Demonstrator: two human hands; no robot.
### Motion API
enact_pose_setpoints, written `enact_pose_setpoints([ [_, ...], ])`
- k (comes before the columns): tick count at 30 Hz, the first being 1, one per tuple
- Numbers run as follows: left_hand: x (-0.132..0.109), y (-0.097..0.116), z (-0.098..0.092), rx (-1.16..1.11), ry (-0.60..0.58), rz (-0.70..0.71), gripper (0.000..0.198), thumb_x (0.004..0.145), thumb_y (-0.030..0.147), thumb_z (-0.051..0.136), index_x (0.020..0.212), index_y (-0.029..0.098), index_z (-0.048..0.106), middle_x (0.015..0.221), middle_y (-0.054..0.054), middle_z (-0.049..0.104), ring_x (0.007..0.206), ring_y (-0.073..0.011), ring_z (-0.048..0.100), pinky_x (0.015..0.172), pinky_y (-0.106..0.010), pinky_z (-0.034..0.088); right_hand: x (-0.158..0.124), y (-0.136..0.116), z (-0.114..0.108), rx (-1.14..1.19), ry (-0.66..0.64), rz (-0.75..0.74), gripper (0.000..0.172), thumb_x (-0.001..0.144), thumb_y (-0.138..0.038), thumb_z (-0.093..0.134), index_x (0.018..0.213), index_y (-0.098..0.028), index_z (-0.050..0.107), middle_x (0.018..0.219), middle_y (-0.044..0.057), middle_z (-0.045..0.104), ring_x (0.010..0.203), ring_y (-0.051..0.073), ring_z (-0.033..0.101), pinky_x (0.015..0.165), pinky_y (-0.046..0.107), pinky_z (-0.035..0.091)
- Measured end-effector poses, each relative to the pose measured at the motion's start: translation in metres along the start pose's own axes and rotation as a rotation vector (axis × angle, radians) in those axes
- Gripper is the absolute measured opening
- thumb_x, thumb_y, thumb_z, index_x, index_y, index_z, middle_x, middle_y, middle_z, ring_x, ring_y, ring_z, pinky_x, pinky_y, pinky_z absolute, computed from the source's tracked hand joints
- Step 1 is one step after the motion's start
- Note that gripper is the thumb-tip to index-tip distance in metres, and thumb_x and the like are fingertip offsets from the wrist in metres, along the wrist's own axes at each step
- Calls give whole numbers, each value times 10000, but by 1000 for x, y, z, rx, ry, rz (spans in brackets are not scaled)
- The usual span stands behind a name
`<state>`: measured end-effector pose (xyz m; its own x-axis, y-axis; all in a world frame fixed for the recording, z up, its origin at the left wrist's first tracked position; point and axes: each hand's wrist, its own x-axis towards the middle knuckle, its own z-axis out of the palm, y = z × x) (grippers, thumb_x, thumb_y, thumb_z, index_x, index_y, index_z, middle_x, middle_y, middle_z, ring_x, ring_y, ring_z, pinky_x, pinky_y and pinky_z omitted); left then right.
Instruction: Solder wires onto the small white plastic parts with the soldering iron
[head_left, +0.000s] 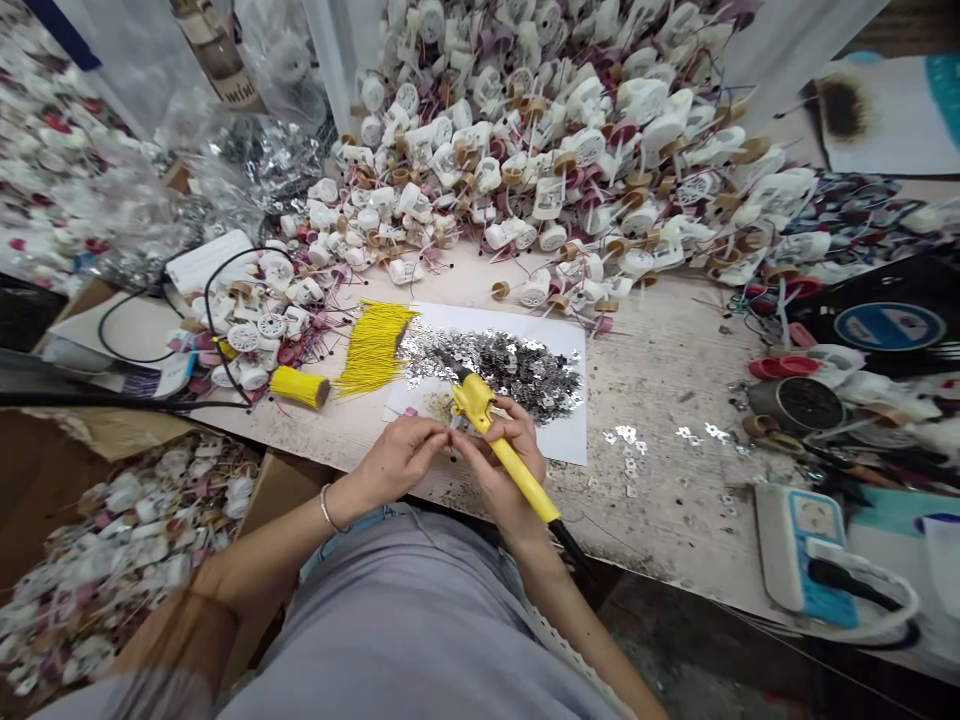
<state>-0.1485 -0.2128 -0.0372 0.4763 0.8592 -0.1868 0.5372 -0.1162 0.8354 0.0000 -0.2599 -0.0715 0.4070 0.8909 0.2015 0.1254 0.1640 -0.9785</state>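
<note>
Bright, even overhead light, soft shadows, fisheye-warped blurry edges (sharp centre).

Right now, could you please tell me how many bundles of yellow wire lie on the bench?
2. A fanned-out bundle lies at the left edge of the white sheet; a tight bundle lies just left of it. Others may be hidden under the piles.

Both bare forearms are reaching forward from the lap and converging at the midline. The bare left hand is turning palm-inward, thumb and forefinger pinching together at the tips. Just beside it, the bare right hand is curling closed in a firm grip, wrist bending slightly. The fingertips of the two hands are almost meeting.
</note>
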Motion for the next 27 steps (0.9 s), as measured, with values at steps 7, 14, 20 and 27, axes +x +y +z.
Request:
enact_pose_setpoints([
  [7, 2, 1, 0, 105, -50, 35, 185, 868, 258, 515, 827, 201, 686, 801, -28, 709, 837, -187, 595, 930, -375, 323, -1, 4, -1, 140, -25, 65, 314, 701, -257, 756, 809, -218, 464, 1215, 79, 427, 989, 203, 643, 720, 339, 625],
  [14, 4, 3, -1, -139, 29, -112, 284, 922, 330, 409, 856, 164, 630, 801, -42, 699, 753, -163, 608, 770, -305, 412, 3, 6, -6, -14, 4, -34, 250, 747, -204, 706, 796, -218, 461, 1183, 86, 477, 924, 191, 652, 653, 314, 620],
  [20, 10, 1, 4, 325, 28, -56, 167, 862, 263, 560, 803, 188, 696, 832, -45, 721, 851, -214, 588, 862, -401, 311, 17, 21, -5, -357, -60, -460, 146, 775, -113, 649, 818, -226, 569, 1176, 66, 501, 1074, 211, 607, 814, 349, 603],
  [27, 9, 0, 12, 403, 118, 47, 102, 855, 215, 585, 845, 199, 685, 1028, -55, 697, 954, -204, 588, 833, -381, 281, -6, 13, -35, -302, -20, -445, 430, 749, -76, 643, 1135, -256, 576, 1234, 74, 600, 1109, 242, 617, 861, 406, 593],
])
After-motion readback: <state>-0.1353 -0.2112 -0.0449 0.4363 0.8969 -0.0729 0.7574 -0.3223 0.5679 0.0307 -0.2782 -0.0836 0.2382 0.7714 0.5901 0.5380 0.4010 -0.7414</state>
